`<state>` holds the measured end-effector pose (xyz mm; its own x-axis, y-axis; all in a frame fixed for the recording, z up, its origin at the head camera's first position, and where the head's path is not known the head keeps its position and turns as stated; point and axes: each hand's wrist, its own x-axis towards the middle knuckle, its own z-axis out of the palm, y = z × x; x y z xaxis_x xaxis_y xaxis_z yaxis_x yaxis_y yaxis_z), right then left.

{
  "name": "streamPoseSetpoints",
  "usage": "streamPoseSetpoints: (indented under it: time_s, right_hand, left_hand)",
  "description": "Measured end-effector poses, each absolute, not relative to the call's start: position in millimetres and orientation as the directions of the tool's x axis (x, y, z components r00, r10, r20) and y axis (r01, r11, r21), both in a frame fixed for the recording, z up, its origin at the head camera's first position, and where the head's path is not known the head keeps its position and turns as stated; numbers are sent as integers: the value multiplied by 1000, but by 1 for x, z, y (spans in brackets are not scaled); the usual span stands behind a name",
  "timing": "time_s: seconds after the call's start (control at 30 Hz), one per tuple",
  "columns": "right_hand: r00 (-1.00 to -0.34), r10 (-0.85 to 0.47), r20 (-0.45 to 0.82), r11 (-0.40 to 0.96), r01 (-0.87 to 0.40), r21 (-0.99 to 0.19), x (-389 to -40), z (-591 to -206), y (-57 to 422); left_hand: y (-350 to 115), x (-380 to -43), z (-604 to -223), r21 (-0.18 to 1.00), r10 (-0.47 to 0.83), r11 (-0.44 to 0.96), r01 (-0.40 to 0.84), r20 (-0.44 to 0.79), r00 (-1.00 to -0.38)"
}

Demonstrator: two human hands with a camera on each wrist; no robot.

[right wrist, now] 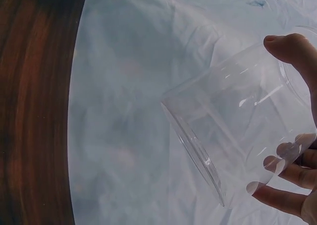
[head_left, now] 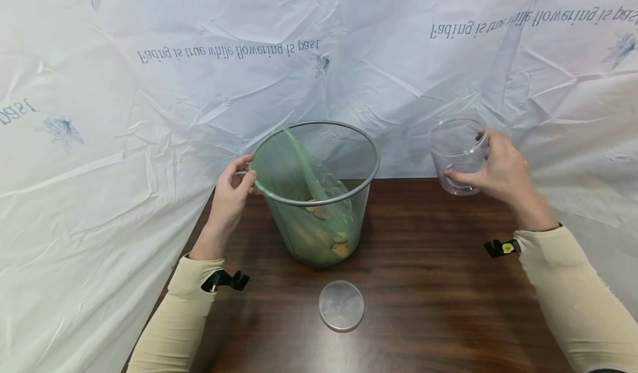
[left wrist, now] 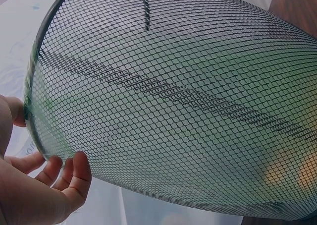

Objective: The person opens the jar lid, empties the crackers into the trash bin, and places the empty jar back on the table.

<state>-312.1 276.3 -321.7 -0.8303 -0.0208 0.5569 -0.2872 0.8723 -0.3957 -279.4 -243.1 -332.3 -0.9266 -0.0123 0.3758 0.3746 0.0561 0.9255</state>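
Observation:
A silver wire-mesh wastebasket (head_left: 366, 193) stands on the table, partly lined with a green plastic bag (head_left: 279, 162). Inside, beige cookie-like pieces (head_left: 340, 248) lie at the bottom, seen through mesh and film. My left hand (head_left: 231, 193) grips the basket's left rim, where the bag folds over; the left wrist view shows its fingers (left wrist: 79, 178) against the outer mesh. Off to the right, my right hand (head_left: 503, 168) holds a clear plastic jar (head_left: 456, 146) by its side, raised off the table. Nothing shows inside the jar. In front of the basket lies a round clear lid (head_left: 341, 305).
The dark wooden table (head_left: 423, 306) meets a crinkled white printed sheet (head_left: 239, 90) behind the basket and along both sides. Black wrist straps with cameras sit on both forearms, over beige sleeves.

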Motion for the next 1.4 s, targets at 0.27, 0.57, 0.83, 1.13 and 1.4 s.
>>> streamPoseSetpoints:
  time_s: [0.27, 0.57, 0.83, 1.13, 1.4]
  right_hand:
    - [-847, -9, 532, 871, -269, -412, -311, -328, 279]
    - [-847, -18, 532, 850, -292, -437, -311, -333, 280]
    - [-844, -11, 536, 848, -293, -443, -311, -337, 281]
    - [-857, 1, 516, 849, -272, -453, -310, -343, 284]
    - [-848, -5, 530, 840, -291, -457, -310, -349, 285]
  left_hand:
    - [-243, -278, -332, 926, -14, 56, 373, 375, -927]
    - [-243, -278, -332, 928, -18, 59, 369, 370, -929]
    - [-243, -278, -332, 930, -17, 62, 363, 365, -931]
    - [-243, -279, -330, 929, -23, 70, 363, 365, -931]
    - [-242, -277, -329, 929, -28, 72, 363, 366, -930]
